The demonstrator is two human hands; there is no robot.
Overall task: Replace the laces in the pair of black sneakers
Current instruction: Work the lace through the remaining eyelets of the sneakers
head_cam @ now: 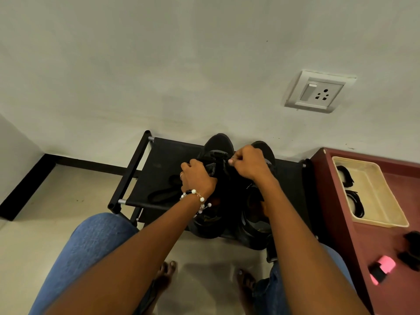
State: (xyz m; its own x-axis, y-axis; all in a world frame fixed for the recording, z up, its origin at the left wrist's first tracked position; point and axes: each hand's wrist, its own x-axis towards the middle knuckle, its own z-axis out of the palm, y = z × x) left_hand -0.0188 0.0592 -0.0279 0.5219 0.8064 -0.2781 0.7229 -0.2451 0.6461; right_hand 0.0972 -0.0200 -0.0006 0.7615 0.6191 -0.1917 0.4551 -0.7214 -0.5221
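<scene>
Both black sneakers sit side by side on the dark fabric top of a low shoe rack [159, 160] against the far wall, toes pointing away, and the work is on the left sneaker [217, 144]. The left hand [197, 176] curls round the lacing area of that shoe, steadying it, while the right hand [246, 162] has thumb and fingertips pinched together just above the eyelets, apparently on a lace end, though black on black hides the lace itself. The right sneaker [264, 148] lies largely under the right forearm. A loose dark lace [166, 193] seems to lie on the rack to the left. On the maroon cabinet [368, 242] at right, a cream tray [372, 192] holds more coiled black laces. The likely trouble here is poor contrast: an eyelet may be skipped or the lace crossed wrongly. A hard tug could also drag the shoe toward the near edge of the rack, or nudge its neighbour off
</scene>
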